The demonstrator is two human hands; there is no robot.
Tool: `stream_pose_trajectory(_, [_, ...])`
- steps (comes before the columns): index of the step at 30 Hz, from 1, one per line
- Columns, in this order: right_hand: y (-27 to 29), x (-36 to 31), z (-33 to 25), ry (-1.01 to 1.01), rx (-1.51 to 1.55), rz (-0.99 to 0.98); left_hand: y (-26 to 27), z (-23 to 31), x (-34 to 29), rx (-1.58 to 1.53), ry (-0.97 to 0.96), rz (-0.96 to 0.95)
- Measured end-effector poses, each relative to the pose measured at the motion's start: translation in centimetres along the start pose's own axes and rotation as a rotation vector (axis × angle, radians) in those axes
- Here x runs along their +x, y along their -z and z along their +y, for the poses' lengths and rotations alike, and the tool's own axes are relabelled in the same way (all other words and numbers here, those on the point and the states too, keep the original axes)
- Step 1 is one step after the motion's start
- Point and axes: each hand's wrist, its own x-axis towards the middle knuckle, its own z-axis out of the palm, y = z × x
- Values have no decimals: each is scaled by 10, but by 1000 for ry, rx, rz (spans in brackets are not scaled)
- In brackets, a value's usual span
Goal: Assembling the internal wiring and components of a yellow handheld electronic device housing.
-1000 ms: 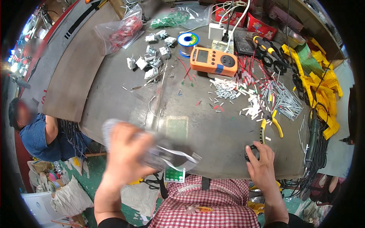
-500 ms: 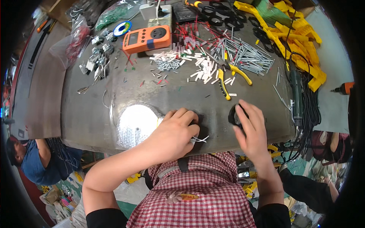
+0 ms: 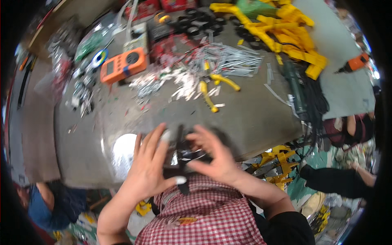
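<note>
**Both hands close in on a small dark part at the table's near edge**

Low in the centre of the frame, the left hand (image 3: 149, 165) and right hand (image 3: 214, 157) meet over a small black part (image 3: 183, 153) with pale wires or a bit of clear wrap around it. It sits right at the near edge of the grey table (image 3: 253, 118), just above the red checked shirt (image 3: 204, 212). The picture is blurred here, so the part's exact shape cannot be made out.

How will it handle? Judging by its size, it should be light, with a stiff dark body and flimsy thin bits hanging off it. Best taken by the solid body, pinched from both sides, not by the loose strands, which look likely to bend or slip.

Now the fingers. The left fingers (image 3: 157, 139) are long and loosely spread, palm turned toward the part, thumb tucked under near a dark strip that runs down toward the shirt. The right fingers (image 3: 204, 136) curl in from the other side, half bent, tips touching or nearly touching the top of the part. Neither hand is clenched; whether either has a firm grasp I cannot tell through the blur.

Further up the frame lie an orange multimeter (image 3: 123, 65) at upper left, yellow-handled pliers (image 3: 209, 98) in the middle and a heap of yellow plastic pieces (image 3: 286, 36) at upper right.
</note>
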Motion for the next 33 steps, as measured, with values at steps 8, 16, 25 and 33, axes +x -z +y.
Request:
stream_pose_trajectory(8, [4,16,-16,59,-146,-30,-39,7,18,186,-163,169])
stream_pose_trajectory(16, [239,98,-77,93,-851,944,-44,6,25,155,-109,148])
stream_pose_trajectory(25, [362,101,-19,-54,-1286,1512,-42,11,28,141,-96,144])
stream_pose_trajectory(33, [423,115,-91,8,-1275,942,-43,13,26,123,-113,149])
